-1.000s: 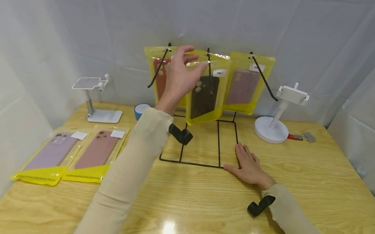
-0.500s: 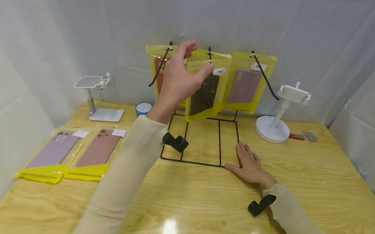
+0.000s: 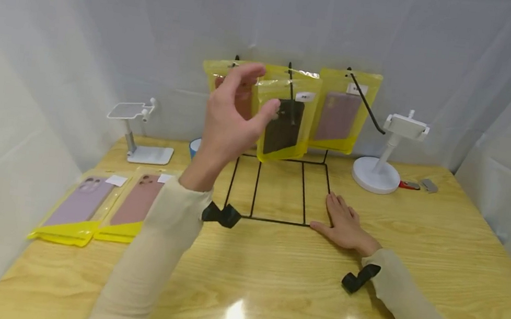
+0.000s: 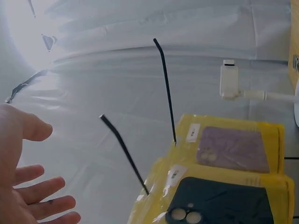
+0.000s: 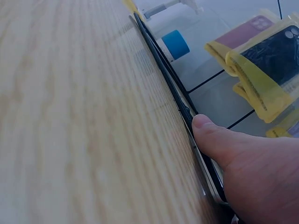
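My left hand (image 3: 234,117) is raised before a black wire display rack (image 3: 277,221), thumb and fingers spread with nothing between them. Just right of it, a yellow-edged bag with a black phone case (image 3: 282,131) hangs on the middle hook; the left wrist view shows a gap between the hand and this bagged black case (image 4: 224,200). A bagged purple phone case (image 3: 338,117) hangs from the right hook (image 3: 367,105). Behind my left hand, a bagged red case is mostly hidden. My right hand (image 3: 344,227) rests flat at the rack base's front right corner.
Two bagged phone cases, one lilac (image 3: 77,205) and one pink (image 3: 137,201), lie at the table's left. White phone stands (image 3: 149,155) (image 3: 376,174) flank the rack. A blue-and-white round object (image 5: 176,45) sits behind my left forearm. Small red and grey items (image 3: 410,185) lie far right.
My left hand has drawn back left and toward me from the bagged black case, its fingers spreading wider. That bag stays hanging. The right hand keeps its place on the rack base.
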Available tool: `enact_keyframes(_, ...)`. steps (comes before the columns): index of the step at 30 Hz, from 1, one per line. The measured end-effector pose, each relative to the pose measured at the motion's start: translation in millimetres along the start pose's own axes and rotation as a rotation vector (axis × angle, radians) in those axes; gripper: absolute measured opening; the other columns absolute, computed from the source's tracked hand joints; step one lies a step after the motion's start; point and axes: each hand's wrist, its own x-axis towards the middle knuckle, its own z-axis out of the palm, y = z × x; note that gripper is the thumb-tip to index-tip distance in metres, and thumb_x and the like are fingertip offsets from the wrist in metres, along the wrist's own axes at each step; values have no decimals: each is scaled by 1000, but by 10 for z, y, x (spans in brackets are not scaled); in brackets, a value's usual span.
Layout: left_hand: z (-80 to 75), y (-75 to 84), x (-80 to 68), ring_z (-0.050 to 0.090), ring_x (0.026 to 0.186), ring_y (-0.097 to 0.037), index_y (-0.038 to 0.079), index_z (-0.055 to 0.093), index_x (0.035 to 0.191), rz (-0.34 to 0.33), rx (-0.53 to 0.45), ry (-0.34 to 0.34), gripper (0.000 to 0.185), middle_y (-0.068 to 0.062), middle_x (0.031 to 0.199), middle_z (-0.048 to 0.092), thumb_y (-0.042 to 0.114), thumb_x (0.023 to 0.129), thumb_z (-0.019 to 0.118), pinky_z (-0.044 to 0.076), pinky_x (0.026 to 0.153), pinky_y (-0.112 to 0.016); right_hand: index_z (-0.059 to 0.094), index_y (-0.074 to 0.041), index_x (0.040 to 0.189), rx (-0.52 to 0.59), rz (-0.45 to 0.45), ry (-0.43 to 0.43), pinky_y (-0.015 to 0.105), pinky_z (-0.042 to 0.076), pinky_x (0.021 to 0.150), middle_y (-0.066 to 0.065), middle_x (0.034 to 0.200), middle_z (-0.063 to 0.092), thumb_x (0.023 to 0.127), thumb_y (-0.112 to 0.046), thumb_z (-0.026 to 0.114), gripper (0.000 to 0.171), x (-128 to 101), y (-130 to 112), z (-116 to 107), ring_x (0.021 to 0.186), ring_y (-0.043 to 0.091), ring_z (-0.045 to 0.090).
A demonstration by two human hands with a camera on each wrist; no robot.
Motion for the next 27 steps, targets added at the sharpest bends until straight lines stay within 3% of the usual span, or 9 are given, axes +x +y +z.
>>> enact_keyframes(4, -140, 10, -57, 55, 105, -16, 3, 57, 126, 42, -21, 49, 44, -9, 122, 62, 12, 85, 69, 47, 92, -31, 6, 7, 151, -11, -2, -1, 64, 3, 111, 26, 159, 0, 95, -54, 49, 94, 7, 20, -8, 146, 44, -3)
enact_keyframes(9, -347, -15, -137, 57, 110, -15, 2, 58, 125, 30, -13, 102, 42, -6, 122, 63, 10, 86, 69, 48, 91, -32, 6, 7, 151, -7, -5, -7, 65, 3, 111, 26, 159, 0, 95, -54, 49, 93, -1, 13, -13, 146, 44, -3)
enact_keyframes(13, -503, -126, -182, 58, 110, -16, 1, 58, 124, 15, 14, 135, 40, -7, 122, 64, 10, 87, 68, 48, 91, -28, 6, 8, 151, -5, -2, -5, 64, 3, 111, 26, 159, 0, 95, -54, 49, 94, -15, -7, -18, 146, 44, -3)
enact_keyframes(21, -789, -467, -299, 61, 103, -8, 0, 60, 121, -121, 84, 216, 32, -9, 116, 67, 12, 92, 61, 48, 86, -20, 7, 9, 150, -8, 2, -4, 65, 3, 111, 27, 159, 1, 95, -54, 49, 94, -19, -45, -22, 146, 45, -2)
enact_keyframes(27, -950, -739, -472, 60, 105, -15, 0, 59, 122, -221, 177, 187, 34, -9, 117, 66, 12, 90, 65, 48, 85, -20, 6, 9, 151, -6, 2, -7, 64, 2, 111, 27, 159, 0, 95, -54, 49, 94, -15, -38, -29, 146, 45, -3)
